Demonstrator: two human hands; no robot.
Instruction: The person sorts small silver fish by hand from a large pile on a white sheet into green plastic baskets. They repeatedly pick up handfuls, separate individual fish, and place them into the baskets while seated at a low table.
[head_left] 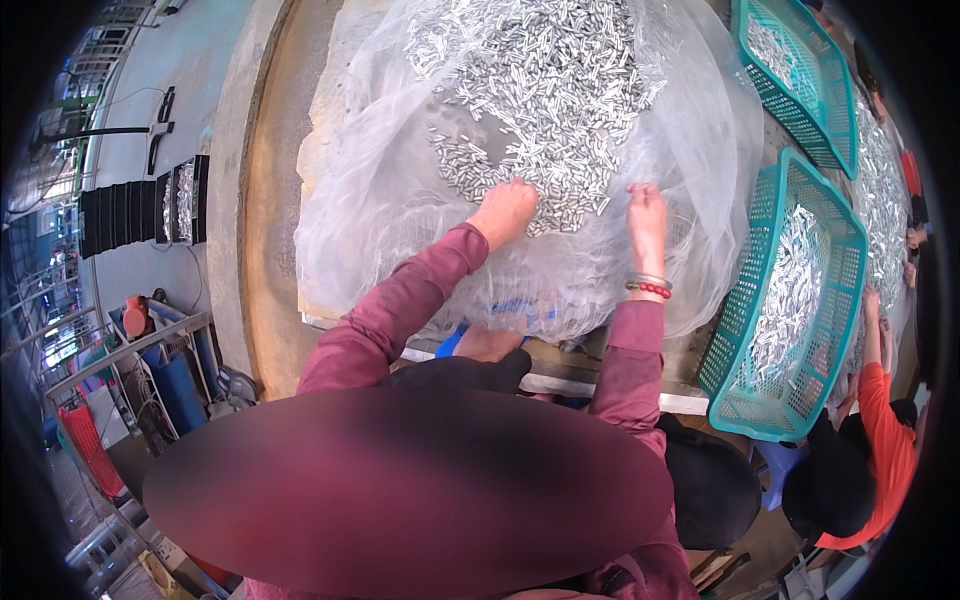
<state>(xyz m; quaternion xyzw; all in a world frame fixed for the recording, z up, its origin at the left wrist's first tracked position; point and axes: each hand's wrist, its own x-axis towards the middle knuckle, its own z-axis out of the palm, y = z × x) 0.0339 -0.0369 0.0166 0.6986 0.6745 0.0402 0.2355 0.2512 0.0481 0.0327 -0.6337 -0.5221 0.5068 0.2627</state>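
Note:
A large heap of small, silvery, rod-shaped pieces [560,110] lies on a translucent plastic sheet [370,220] spread over the work table. My left hand [508,212] is closed at the near edge of the heap, its curled fingers touching or just over the pieces; whatever they hold is hidden. To the right of the heap, my right hand [646,208] has its fingers pressed together above the sheet. Something small may be pinched there, but I cannot make it out. A red beaded bracelet circles that wrist.
At the right stands a teal plastic basket [728,340] with similar silvery pieces; another teal basket [848,130] is beyond it. Farther right, a person in an orange sleeve [882,430] works at another heap. Black trays [120,218] and equipment stand on the left.

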